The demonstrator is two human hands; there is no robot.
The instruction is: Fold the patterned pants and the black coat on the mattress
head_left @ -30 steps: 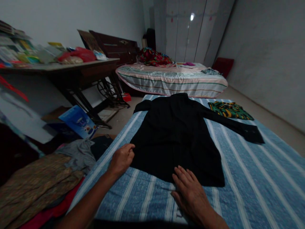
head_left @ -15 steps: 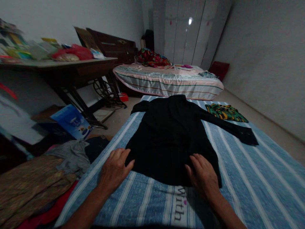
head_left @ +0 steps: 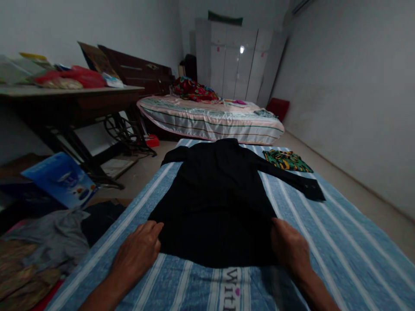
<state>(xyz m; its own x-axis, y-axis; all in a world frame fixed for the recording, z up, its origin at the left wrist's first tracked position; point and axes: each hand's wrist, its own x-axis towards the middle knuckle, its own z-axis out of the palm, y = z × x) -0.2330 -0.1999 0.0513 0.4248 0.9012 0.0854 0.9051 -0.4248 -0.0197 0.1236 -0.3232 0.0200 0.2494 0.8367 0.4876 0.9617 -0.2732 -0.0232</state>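
A black long-sleeved shirt [head_left: 217,203] lies spread on a blue striped bed cover [head_left: 181,280], its collar at the far end. One sleeve stretches out to the right; the other is short or folded at the left. My left hand [head_left: 139,244] is closed on the shirt's lower left edge, fingers pinched on the cloth. At the lower right edge my right hand [head_left: 290,244] grips the cloth too, its fingertips partly hidden. Beyond the right sleeve sits a folded green and yellow patterned garment [head_left: 287,160].
A sewing-machine table [head_left: 74,93] with bags on it stands at the left. Below are a blue box [head_left: 61,179] and a heap of clothes [head_left: 48,242]. A second bed [head_left: 210,121] stands beyond, before a white wardrobe [head_left: 233,60].
My right hand has moved from the shirt's lower part to its right edge and closed on it. My left hand has closed on the left edge. The view has tilted up and turned right.
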